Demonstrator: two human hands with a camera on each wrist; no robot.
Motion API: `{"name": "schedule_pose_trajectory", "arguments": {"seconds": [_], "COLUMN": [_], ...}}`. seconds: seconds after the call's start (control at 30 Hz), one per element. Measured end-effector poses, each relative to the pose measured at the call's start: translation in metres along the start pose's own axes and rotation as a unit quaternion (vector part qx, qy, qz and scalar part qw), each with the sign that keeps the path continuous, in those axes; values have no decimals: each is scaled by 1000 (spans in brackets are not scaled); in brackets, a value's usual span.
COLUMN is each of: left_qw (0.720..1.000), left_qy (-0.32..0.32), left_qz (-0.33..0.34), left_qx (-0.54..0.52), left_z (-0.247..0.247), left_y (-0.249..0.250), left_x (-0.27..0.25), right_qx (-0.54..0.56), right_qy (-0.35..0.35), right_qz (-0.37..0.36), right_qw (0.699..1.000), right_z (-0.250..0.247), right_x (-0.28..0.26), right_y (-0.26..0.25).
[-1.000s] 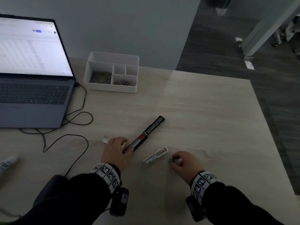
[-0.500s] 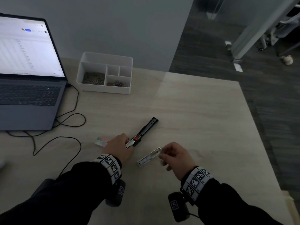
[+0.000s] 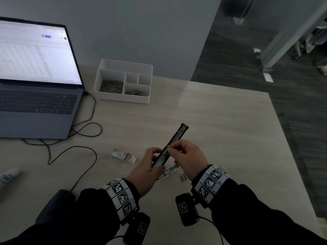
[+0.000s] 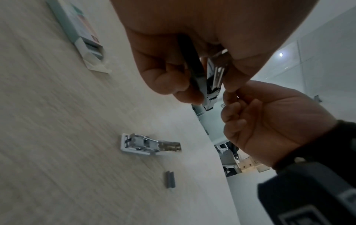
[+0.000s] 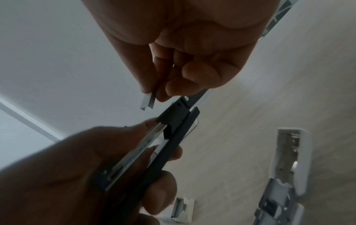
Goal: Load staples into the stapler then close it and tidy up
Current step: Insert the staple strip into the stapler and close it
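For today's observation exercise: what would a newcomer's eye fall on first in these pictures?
Two hands meeting above the middle of the table: the left hand grips a long black staple rail, and the right hand pinches a short staple strip just beside it. At far left glows an open laptop.

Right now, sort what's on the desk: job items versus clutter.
Job:
left hand holding black staple magazine
right hand pinching staple strip
white stapler body
spare staples
staple box

Lying about:
laptop
cable
organizer tray
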State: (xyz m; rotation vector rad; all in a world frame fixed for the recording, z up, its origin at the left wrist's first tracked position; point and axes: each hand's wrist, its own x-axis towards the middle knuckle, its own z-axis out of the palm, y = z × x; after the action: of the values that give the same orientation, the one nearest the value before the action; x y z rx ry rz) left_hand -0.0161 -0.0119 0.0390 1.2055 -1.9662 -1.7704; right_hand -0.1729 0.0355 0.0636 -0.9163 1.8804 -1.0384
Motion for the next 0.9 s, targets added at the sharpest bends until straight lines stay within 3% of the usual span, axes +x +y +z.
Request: {"name": "schedule_pose_trajectory", "arguments": {"seconds": [0.67, 0.9], "left_qw": [998, 998], "left_qy": [-18, -17], "left_qz": [42, 47], "left_qx": [33, 37], "left_z": [5, 2], "left_y": [-1, -4], "left_x": [0, 2], "right_qx": [-103, -72], "right_qy": [-20, -34], "right_qz": [4, 8], "right_qw": [994, 997], "right_z": [-3, -6], "right_x": [5, 6], "right_y": [2, -1]}}
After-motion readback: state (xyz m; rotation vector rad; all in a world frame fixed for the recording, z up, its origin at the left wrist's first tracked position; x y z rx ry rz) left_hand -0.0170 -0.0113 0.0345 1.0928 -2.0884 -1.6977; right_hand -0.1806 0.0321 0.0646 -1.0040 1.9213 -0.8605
